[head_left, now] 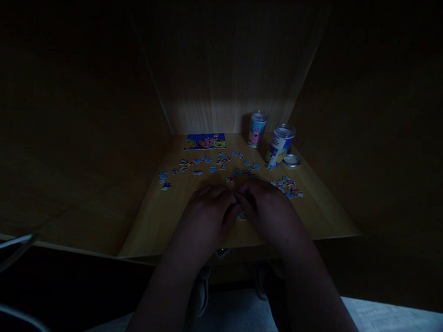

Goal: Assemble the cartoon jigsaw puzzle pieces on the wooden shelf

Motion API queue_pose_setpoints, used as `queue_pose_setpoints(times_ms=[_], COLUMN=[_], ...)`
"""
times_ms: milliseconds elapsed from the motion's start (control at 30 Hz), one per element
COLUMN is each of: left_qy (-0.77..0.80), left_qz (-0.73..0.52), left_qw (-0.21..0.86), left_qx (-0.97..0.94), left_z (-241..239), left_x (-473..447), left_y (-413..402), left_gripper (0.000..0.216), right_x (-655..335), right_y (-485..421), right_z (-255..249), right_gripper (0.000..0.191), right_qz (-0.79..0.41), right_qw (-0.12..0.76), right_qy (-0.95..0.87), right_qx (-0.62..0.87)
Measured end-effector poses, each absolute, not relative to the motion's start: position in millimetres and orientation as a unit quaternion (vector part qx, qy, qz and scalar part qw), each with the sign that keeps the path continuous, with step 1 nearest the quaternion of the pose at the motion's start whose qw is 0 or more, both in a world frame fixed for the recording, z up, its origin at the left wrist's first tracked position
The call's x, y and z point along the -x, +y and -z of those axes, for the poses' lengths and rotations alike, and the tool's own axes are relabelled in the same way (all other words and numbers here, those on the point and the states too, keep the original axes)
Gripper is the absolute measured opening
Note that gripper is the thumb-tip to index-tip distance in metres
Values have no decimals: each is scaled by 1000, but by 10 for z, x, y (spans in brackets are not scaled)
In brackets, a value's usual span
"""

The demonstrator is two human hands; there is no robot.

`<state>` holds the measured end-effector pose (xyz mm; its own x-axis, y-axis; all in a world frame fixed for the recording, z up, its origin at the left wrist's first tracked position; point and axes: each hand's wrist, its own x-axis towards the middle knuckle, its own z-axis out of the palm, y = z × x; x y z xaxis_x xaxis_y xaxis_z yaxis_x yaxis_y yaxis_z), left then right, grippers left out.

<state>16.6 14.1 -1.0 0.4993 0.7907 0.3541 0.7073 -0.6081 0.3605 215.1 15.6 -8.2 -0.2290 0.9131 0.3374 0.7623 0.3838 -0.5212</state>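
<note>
My left hand [210, 209] and my right hand [269, 207] meet near the front of the wooden table, fingertips bent together in a pinch. Between them a small patch of colored jigsaw pieces [242, 216] shows, mostly covered by my fingers. Just beyond my hands lie loose jigsaw pieces [238, 172], blue and multicolored. A denser heap of pieces [288, 186] sits to the right of my right hand. Further left, more pieces [185, 163] are scattered, with a single dark blue one [166, 186] nearest the left edge. Dim light hides the finer details.
A cartoon picture card [206, 141] lies at the back left. Two printed cans with clear tops, one farther back [257, 130] and one nearer [280, 145], stand at the back right beside a round lid [291, 160]. Wooden panels [228, 78] enclose the table [153, 226].
</note>
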Motion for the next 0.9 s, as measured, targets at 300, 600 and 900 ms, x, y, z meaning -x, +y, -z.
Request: queue_pose_setpoints(times_ms=[300, 600, 900], left_qy=[442, 439, 434], left_qz=[-243, -247, -251], left_qw=[92, 78, 80], left_qx=[-858, -860, -862], left_z=[-18, 13, -6], left_x=[-171, -153, -162], left_y=[133, 143, 137], left_gripper=[10, 8, 9], right_x=[-2165, -2161, -2159], right_y=[165, 157, 144], right_z=[131, 114, 82], right_gripper=[14, 15, 16], right_qz=[-136, -141, -151], right_qw=[320, 312, 312], right_qy=[-765, -762, -762], right_qx=[543, 550, 547])
